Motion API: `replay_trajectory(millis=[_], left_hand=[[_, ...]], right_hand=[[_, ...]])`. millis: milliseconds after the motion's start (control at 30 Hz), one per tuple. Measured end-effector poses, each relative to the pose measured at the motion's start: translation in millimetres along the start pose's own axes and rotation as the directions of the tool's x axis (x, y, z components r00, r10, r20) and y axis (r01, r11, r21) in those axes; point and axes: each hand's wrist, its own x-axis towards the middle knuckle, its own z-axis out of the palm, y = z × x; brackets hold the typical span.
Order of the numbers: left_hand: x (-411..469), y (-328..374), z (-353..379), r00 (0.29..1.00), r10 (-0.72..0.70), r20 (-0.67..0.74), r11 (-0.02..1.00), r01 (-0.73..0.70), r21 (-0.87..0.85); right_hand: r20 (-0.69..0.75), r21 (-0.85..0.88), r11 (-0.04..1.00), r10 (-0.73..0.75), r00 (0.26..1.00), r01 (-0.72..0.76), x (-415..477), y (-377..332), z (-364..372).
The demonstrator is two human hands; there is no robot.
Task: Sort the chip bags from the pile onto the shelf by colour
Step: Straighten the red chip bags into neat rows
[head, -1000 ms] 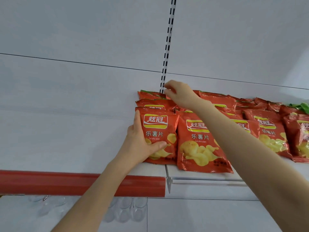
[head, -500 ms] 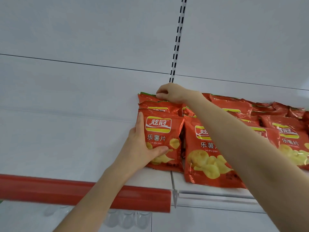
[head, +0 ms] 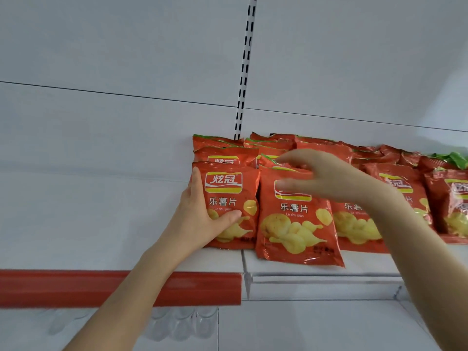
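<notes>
Right hand (head: 326, 178) has left the back row (head: 220, 143) and hovers, fingers (head: 296, 158) spread; left hand (head: 202, 219) grips the end red chip bag (head: 233, 196) on the shelf (head: 316, 271). Reds look nearly sorted; what remains, I cannot tell.

Orange-red chip bags (head: 296, 224) with yellow crisps and yellow-white logo panels, green bag (head: 453, 158) at far right, red edge strip (head: 101, 287) lower left, white shelf (head: 304, 264), black-slotted white upright (head: 244, 72)
</notes>
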Motion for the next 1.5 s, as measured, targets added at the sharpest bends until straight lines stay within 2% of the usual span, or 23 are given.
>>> replay_trajectory(millis=[100,167,300,433,567,800,933,1500], left_hand=[[0.8,0.4,0.1,1.000,-0.003,0.007,1.000,0.003,-0.002],[1.3,0.4,0.8,1.000,0.003,0.004,1.000,-0.003,-0.003],[0.7,0.8,1.5,0.998,0.024,-0.058,1.000,-0.022,0.020],[1.4,4.2,0.9,0.996,0.050,-0.073,0.998,-0.047,0.039],[4.3,3.7,-0.2,0.995,0.065,-0.075,0.997,-0.061,0.050],[2.8,4.6,-8.0,0.998,0.057,-0.006,0.997,-0.056,0.056],[1.6,7.7,-10.8,0.999,0.047,0.021,0.998,-0.048,0.051],[-10.7,10.3,-6.2,0.998,0.059,-0.029,0.996,-0.057,0.070]], right_hand=[[0.140,-0.207,0.976,0.092,0.986,-0.061,-39.2,10.8,16.3],[0.152,-0.275,0.958,0.122,0.981,-0.076,-46.5,16.3,29.6],[0.004,-0.325,0.946,0.002,1.000,-0.001,-36.8,28.4,47.4],[-0.107,-0.378,0.918,-0.171,0.980,0.119,-31.8,41.3,59.4],[-0.149,-0.439,0.883,-0.254,0.956,0.166,-29.9,50.0,65.6],[-0.155,-0.340,0.922,-0.248,0.956,0.184,-30.8,53.1,67.9],[-0.138,-0.347,0.920,-0.243,0.960,0.183,-28.7,51.6,64.2],[-0.273,-0.303,0.935,-0.271,0.923,0.185,-38.4,49.5,73.9]])
